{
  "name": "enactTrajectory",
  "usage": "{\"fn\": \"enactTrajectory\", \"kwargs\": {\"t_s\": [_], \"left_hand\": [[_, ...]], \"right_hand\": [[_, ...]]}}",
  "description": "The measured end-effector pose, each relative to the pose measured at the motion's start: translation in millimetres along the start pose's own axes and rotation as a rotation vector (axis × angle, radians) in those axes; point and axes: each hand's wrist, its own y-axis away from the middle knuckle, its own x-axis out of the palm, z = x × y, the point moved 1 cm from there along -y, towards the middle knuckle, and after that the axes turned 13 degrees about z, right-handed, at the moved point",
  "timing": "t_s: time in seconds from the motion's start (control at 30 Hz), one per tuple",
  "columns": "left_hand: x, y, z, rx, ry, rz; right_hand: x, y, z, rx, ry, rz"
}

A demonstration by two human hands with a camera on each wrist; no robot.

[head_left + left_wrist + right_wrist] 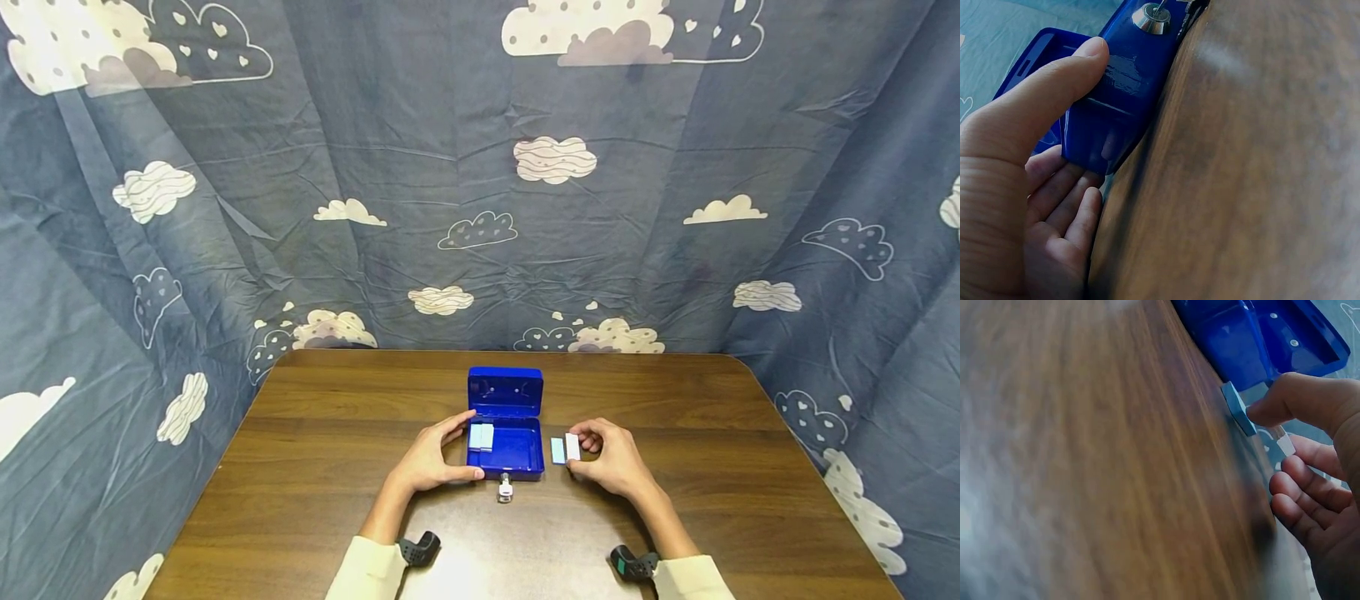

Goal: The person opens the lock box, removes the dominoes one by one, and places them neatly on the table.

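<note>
A blue cash box [514,454] stands on the table with its lid [506,392] raised. Inside it, at the left, lie pale blue blocks [482,437]. My left hand [431,454] grips the box's left side, thumb on the front corner and fingers toward the back. In the left wrist view the thumb rests on the blue box [1125,81] near its lock [1151,19]. To the right of the box, my right hand [611,457] pinches a small white block [573,447] between thumb and finger. Beside that block, a light blue block [557,451] is on the table.
A key with a tag [506,490] hangs at the box's front lock. The wooden table [330,467] reaches back to a dark blue curtain [480,275] with cloud prints. Black wrist devices [633,565] are on both forearms.
</note>
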Motion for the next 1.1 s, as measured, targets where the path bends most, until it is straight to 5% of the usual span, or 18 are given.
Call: {"fn": "enactTrajectory", "kwargs": {"t_s": [0.2,0.4,1.1], "left_hand": [[0.8,0.5,1.4,0.027,-0.006,-0.012],[0.9,1.2,0.1,-0.012,0.004,0.000],[0.2,0.2,2.4,-0.019,0.007,0.003]], "right_hand": [[-2.4,0.2,-4.1,0.037,-0.002,0.050],[-4.1,0.5,-6.4,0.044,-0.004,0.094],[-8.7,0.7,-6.1,0.085,-0.017,0.145]]}}
